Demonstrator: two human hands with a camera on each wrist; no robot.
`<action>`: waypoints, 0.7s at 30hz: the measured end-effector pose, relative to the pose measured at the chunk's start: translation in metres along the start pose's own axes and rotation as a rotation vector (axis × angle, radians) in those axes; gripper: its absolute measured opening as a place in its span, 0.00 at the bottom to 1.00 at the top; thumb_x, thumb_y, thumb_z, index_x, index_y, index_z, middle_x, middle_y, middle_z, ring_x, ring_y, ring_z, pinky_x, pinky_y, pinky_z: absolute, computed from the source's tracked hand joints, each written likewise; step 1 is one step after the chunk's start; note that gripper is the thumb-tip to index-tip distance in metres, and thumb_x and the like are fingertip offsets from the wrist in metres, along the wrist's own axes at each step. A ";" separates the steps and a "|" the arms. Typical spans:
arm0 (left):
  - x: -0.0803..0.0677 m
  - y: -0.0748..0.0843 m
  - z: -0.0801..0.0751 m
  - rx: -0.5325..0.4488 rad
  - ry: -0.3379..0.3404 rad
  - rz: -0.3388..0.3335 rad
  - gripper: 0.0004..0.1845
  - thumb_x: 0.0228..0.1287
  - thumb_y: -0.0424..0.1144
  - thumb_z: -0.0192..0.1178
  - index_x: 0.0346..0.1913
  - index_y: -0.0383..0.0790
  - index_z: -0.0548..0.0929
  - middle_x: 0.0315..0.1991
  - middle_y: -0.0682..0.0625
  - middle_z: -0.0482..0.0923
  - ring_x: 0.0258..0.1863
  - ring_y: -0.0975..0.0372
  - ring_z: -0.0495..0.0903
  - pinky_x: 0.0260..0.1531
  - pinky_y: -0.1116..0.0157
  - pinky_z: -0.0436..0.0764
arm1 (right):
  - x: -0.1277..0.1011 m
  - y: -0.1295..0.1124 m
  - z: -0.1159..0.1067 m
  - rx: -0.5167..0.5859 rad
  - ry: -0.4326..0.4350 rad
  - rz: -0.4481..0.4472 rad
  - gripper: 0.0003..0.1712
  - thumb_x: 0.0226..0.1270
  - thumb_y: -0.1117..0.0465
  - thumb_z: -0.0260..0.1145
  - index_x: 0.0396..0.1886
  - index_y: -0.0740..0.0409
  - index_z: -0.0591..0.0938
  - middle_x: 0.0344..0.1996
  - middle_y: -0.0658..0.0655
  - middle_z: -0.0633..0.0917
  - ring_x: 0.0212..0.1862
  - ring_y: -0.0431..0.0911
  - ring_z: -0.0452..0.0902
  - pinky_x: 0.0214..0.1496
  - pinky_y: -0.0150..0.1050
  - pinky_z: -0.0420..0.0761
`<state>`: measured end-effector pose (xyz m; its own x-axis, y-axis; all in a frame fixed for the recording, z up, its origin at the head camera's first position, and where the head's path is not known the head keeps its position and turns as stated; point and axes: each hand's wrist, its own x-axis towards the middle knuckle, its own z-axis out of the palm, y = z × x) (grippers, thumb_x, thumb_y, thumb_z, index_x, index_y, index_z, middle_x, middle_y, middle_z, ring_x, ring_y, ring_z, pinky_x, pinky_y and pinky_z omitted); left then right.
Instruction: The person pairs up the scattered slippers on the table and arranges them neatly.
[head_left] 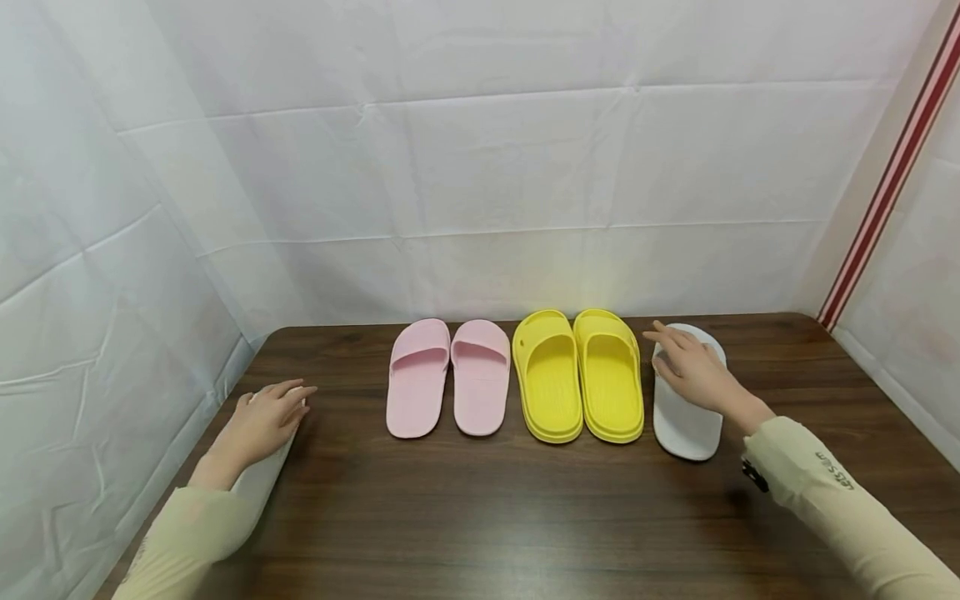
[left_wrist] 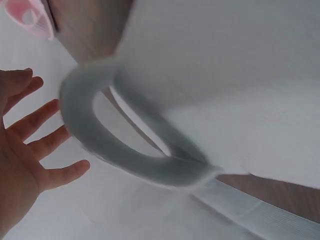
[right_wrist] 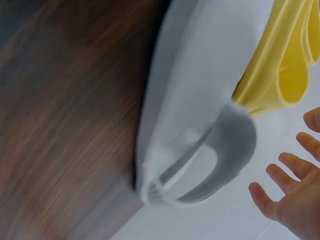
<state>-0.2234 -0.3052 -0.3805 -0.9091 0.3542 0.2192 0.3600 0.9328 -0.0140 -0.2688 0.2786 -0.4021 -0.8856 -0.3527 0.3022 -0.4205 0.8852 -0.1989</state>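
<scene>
My left hand [head_left: 253, 425] is over a white slipper [head_left: 268, 479] at the table's left side, hiding much of its front. In the left wrist view the fingers are spread close to the slipper's strap [left_wrist: 82, 117], and nothing is gripped. On the right, my other hand [head_left: 696, 372] hovers above a second white slipper [head_left: 686, 432], covering part of its strap. The right wrist view has those fingers extended and apart, beside the strap [right_wrist: 235, 145] of that slipper. Just left of it stands a pair of yellow slippers [head_left: 553, 387].
A pair of pink slippers [head_left: 416, 400] lies left of the yellow ones, toes toward the back edge. All rest on a dark wooden table [head_left: 450, 508]. White cloth [head_left: 487, 167] hangs behind and on both sides, with a red striped band [head_left: 892, 175] at right.
</scene>
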 end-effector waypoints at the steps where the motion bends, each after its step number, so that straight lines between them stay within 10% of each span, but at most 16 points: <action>1: -0.001 -0.003 0.000 -0.006 -0.002 -0.008 0.19 0.61 0.37 0.54 0.55 0.39 0.73 0.54 0.35 0.71 0.49 0.41 0.73 0.43 0.38 0.66 | -0.001 0.003 -0.001 -0.005 0.004 0.012 0.25 0.65 0.61 0.53 0.62 0.60 0.65 0.65 0.66 0.60 0.61 0.64 0.58 0.51 0.67 0.60; 21: -0.010 -0.039 0.007 -0.057 -0.075 -0.076 0.29 0.62 0.54 0.49 0.61 0.39 0.67 0.57 0.35 0.68 0.53 0.41 0.69 0.41 0.34 0.64 | -0.008 0.054 -0.003 -0.006 -0.111 0.180 0.33 0.67 0.41 0.44 0.65 0.56 0.59 0.66 0.70 0.52 0.63 0.68 0.49 0.47 0.69 0.55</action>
<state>-0.2295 -0.3446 -0.3891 -0.9465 0.2888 0.1439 0.2991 0.9526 0.0557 -0.2834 0.3298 -0.4128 -0.9626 -0.2201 0.1577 -0.2530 0.9385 -0.2349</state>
